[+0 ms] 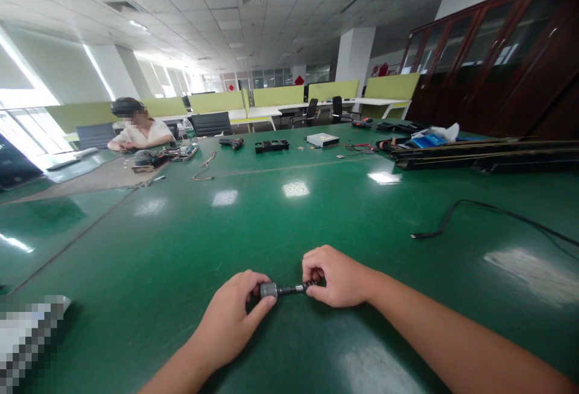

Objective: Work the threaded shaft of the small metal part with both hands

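Toward the desk's (pixel 253 225) near edge, a cylinder (pixel 268 290) is pinched by left grip (pixel 228 314), spring (pixel 310 284) by right grip (pixel 340 277); rightward, a cable (pixel 446 221).

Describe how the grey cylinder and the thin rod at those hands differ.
The grey cylinder is thick and stubby; the thin rod is slender. The cylinder is grey, while the rod is dark with a silvery section. The left hand grips the cylinder; the rod reaches the right hand. Both lie roughly in line.

Left grip (pixel 231 314) and right grip (pixel 339 276) near but apart, both in thumb-and-finger pinches.
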`<state>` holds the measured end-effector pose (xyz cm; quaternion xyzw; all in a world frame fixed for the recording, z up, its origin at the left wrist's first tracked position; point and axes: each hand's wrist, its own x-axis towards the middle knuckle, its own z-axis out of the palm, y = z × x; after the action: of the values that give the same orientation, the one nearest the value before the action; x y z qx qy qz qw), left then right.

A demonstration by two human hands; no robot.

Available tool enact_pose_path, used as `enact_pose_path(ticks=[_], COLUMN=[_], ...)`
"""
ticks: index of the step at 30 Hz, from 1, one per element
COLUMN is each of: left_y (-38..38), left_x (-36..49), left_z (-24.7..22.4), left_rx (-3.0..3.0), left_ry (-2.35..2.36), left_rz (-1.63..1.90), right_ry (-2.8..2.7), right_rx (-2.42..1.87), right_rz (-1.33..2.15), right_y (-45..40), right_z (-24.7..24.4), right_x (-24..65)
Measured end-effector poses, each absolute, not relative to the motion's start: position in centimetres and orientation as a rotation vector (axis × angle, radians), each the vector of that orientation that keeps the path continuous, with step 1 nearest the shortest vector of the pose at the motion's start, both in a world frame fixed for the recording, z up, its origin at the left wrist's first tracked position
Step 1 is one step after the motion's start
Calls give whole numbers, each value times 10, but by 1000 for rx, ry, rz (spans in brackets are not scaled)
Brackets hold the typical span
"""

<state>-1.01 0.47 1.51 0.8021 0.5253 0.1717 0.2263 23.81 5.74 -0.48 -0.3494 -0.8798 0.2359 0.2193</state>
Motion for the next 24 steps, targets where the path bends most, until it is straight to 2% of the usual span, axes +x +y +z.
enact_pose_path(ticks=[18, 24], left_y=[5, 6], left_x=[-11, -11], left_z=[12, 11], left_rx=[2195, 2201], left_ry=[1451, 1452], left_rz=[469, 469], right_ry=[-2305, -2195], right_rx=[-972, -880], right_rz=[779, 924], right_y=[55, 45], right_z=[-9, -12], right_x=[226, 214])
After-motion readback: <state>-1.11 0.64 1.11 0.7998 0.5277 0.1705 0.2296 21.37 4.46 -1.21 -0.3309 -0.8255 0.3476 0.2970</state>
